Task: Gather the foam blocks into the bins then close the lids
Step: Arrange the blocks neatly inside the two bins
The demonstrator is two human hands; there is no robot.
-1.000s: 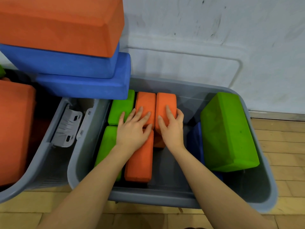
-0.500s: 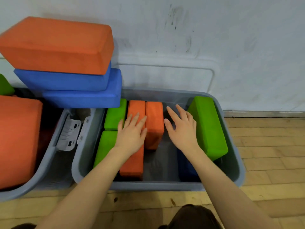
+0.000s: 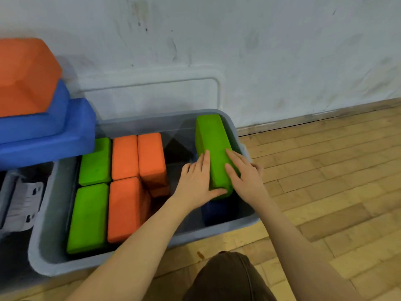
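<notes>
A grey bin [image 3: 243,220] stands on the floor against the wall. Inside it, green blocks [image 3: 87,216] and orange blocks [image 3: 123,205] lie packed along the left side. A large green block [image 3: 211,137] leans tilted at the bin's right end, over a blue block [image 3: 213,211]. My left hand [image 3: 195,183] holds the green block's left side, with the thumb round its near end. My right hand [image 3: 245,177] grips the block's right edge, thumb and forefinger on top.
At the left, an orange block [image 3: 23,77] sits on two blue blocks [image 3: 47,137], stacked over a second grey bin [image 3: 6,237] with a white latch [image 3: 21,205]. A pale lid [image 3: 152,94] leans on the wall behind. My knee [image 3: 225,279] is at the bottom.
Both hands left the orange blocks and moved right onto the tilted green block, which they now hold. My view has pulled back and shifted right.
</notes>
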